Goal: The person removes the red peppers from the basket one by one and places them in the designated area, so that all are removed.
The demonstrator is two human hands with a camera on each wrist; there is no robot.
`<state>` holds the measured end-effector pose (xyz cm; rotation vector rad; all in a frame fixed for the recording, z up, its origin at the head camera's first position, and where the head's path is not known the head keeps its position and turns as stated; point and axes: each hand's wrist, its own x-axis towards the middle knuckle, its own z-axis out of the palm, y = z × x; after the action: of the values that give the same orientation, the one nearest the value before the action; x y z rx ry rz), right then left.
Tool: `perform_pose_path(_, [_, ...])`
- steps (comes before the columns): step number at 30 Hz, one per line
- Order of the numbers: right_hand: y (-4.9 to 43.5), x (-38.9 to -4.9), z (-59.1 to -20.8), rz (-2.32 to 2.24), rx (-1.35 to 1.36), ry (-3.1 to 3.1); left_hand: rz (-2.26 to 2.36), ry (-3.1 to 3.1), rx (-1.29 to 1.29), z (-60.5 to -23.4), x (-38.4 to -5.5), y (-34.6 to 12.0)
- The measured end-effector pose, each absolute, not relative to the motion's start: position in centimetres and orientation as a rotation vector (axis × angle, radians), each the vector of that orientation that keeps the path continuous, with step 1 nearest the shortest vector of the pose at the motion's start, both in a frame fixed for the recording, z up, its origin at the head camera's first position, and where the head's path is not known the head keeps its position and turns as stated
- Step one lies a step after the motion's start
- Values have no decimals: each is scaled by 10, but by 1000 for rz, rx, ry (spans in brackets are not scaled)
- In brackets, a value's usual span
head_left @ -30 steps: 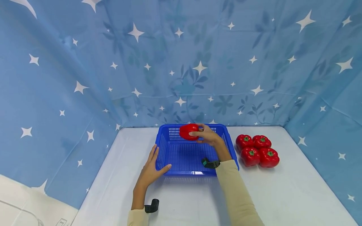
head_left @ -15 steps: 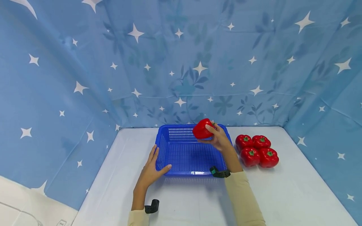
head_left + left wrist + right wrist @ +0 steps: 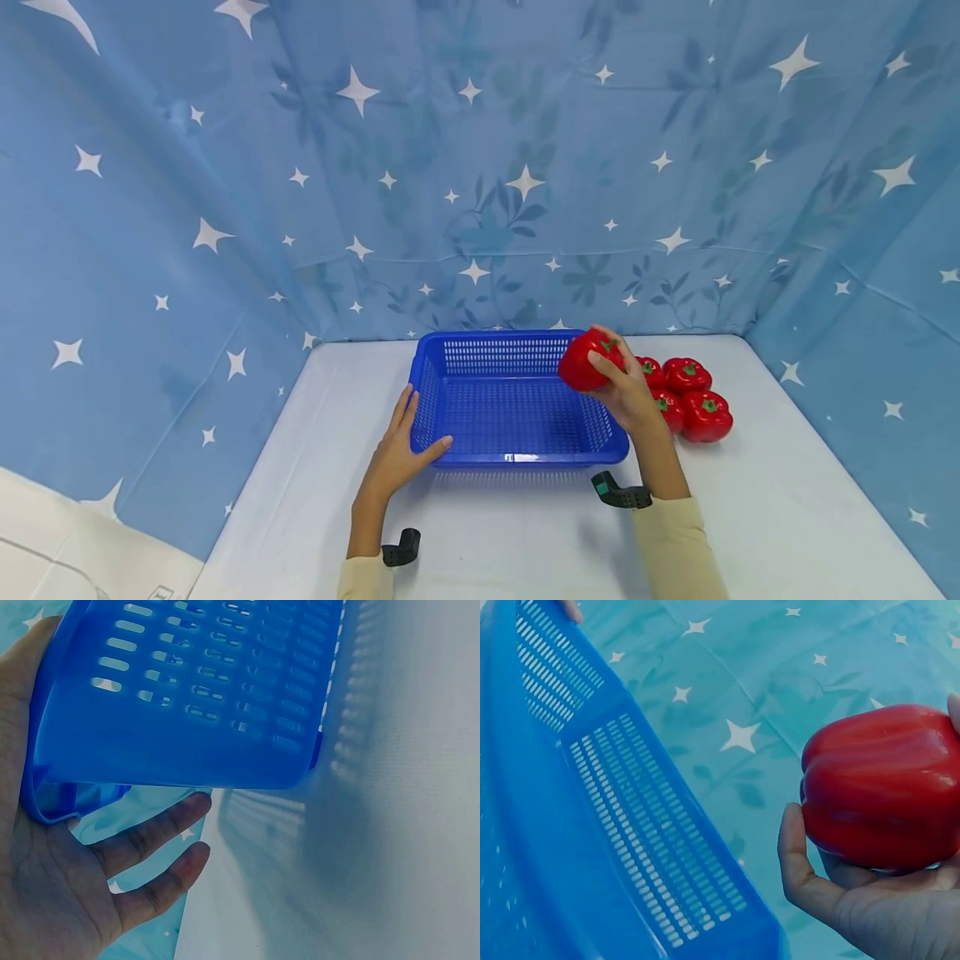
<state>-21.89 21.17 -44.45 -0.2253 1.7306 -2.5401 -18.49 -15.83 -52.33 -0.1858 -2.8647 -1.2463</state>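
My right hand [image 3: 630,400] grips a red bell pepper [image 3: 587,360] over the right rear corner of the blue plastic basket [image 3: 517,457]. The pepper's green stem points toward the palm. In the right wrist view, fingers and thumb hold the pepper [image 3: 885,787] from both sides, beside the basket wall [image 3: 652,847]. My left hand [image 3: 395,460] rests on the basket's front left corner, its fingers spread and fairly straight. In the left wrist view, the basket's rim lies against this hand [image 3: 56,892], and two fingers extend below the perforated wall [image 3: 187,742].
Several red bell peppers [image 3: 707,416] stand grouped on the white table [image 3: 772,508], right of the basket, partly hidden by my right hand. A blue curtain with white stars [image 3: 480,167] closes off the back and sides.
My right hand has carried the bell pepper rightward from over the basket's rear middle to its right rear corner, turning its stem upward. My left hand has stayed at the front left corner.
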Motion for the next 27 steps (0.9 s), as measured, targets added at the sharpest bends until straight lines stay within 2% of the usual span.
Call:
perform_pose_path(6, [232, -188, -441, -2609, -38, 1816, -1252, -2882, -171, -522, -183, -157])
perform_pose_path(13, [257, -152, -441, -2677, 352, 2038, -1240, -2867, -178, -522, -183, -157])
perform_pose_path(21, [277, -124, -479, -2442, 956, 2316, -1228, -2882, -172, -522, -185, -158])
perform_pose_path(27, [270, -117, -511, -2103, 1104, 2563, -1218, -2889, -170, -523, -185, -157])
